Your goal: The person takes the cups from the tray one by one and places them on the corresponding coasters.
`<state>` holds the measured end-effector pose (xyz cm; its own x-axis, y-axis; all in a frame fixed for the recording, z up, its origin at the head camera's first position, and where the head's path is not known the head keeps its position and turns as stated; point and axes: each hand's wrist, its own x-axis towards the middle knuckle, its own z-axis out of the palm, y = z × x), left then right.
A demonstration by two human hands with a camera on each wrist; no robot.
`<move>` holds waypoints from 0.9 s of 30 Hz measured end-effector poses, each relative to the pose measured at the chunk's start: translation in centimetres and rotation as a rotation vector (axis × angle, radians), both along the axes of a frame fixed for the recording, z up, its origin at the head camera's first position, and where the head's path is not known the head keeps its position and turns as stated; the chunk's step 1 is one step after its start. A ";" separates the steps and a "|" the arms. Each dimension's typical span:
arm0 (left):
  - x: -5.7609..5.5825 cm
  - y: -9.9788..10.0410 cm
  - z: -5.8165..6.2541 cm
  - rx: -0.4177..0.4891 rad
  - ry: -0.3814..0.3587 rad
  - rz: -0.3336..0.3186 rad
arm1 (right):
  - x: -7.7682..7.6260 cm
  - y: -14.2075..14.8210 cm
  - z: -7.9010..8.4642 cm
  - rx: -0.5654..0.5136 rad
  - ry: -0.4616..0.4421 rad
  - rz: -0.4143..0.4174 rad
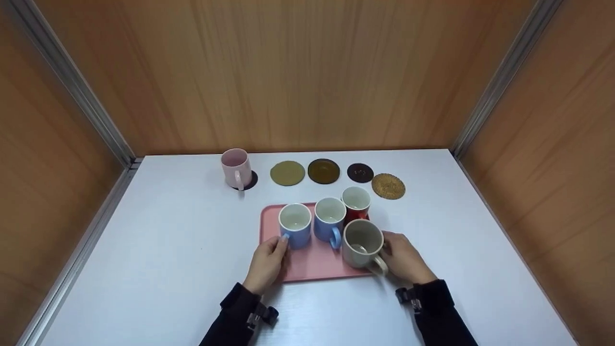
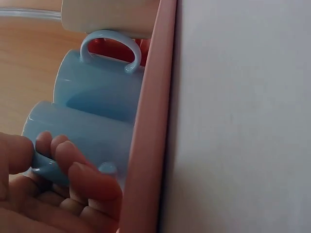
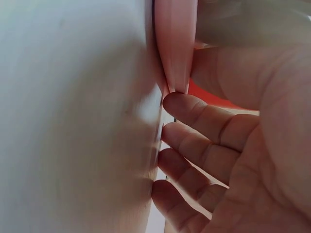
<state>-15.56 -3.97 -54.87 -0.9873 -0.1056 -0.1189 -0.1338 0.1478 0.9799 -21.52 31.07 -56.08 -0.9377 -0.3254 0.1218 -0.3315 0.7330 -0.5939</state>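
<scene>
A pink tray (image 1: 312,269) carries two blue mugs, a red mug (image 1: 354,214) and a beige mug (image 1: 356,252), all upright with pale insides. My left hand (image 1: 265,262) pinches the handle of the left blue mug (image 1: 299,236), thumb on top; the left wrist view shows the fingers curled around that handle. Beside it stands the second blue mug (image 1: 323,229), handle towards me. At the tray's right side, my right hand (image 1: 406,259) pinches the tray rim (image 3: 176,39) between thumb and index finger, close to the beige mug. Its other fingertips (image 3: 167,191) reach down by the white tabletop.
Behind the tray, a pink mug (image 1: 236,169) stands on a dark coaster (image 1: 252,180). To its right lie an olive coaster (image 1: 288,173), a brown one (image 1: 323,171), a black one (image 1: 360,172) and a gold patterned one (image 1: 388,186). Wooden panels (image 1: 298,77) enclose the table.
</scene>
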 end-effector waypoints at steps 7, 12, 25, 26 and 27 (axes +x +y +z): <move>0.0 0.0 0.1 0.021 -0.025 -0.021 | 0.0 0.0 0.0 -0.013 0.002 0.012; 0.1 -0.1 0.3 0.115 -0.049 -0.007 | -0.1 0.0 0.0 0.006 -0.016 0.008; -0.5 -0.2 0.6 0.343 -0.057 0.063 | 0.0 0.0 0.0 0.028 -0.021 -0.010; -0.6 -0.2 0.5 0.339 -0.055 0.065 | 0.0 0.0 0.0 0.028 -0.022 -0.011; -0.7 -0.3 0.5 0.339 -0.052 0.066 | 0.0 0.0 -0.1 0.027 -0.021 -0.011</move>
